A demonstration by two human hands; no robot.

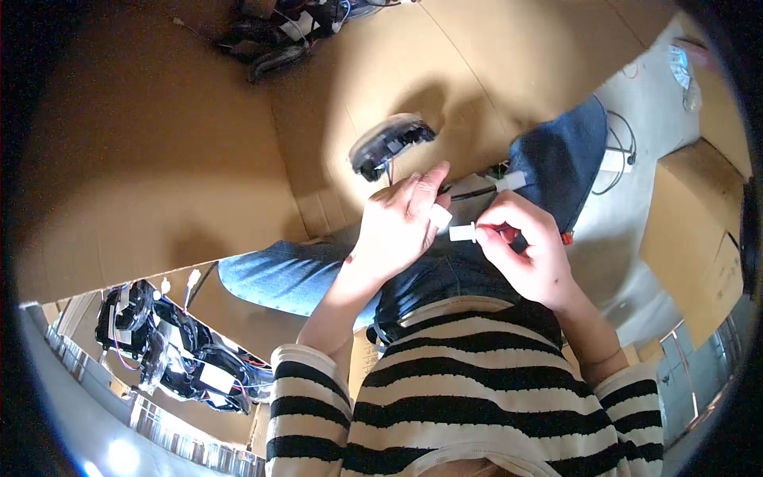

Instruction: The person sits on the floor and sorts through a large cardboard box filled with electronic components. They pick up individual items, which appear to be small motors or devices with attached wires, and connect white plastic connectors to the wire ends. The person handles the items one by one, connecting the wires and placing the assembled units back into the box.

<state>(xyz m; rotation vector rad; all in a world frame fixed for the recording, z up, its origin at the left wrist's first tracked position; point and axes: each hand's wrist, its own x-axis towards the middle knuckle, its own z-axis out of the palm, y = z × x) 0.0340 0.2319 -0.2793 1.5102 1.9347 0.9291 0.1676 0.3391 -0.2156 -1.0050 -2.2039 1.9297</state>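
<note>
**wirefan:** Grip check first: left hand is pinched shut on a small white connector, and right hand is clamped on a second white plug with red wire trailing back into the fingers.

**benchrat:** How do they line up?

**wirefan:** The plug's long axis runs roughly level, open end pointing left at the connector, which sits just up-left of it, near but not touching. Both hover over the lap in jeans. A third white connector on black cable lies just above the right hand.

**benchrat:** Room to move?

**wirefan:** Plenty. Cardboard sheet ahead, dark lamp housing beyond the left knuckles, boxes well off right.
</note>
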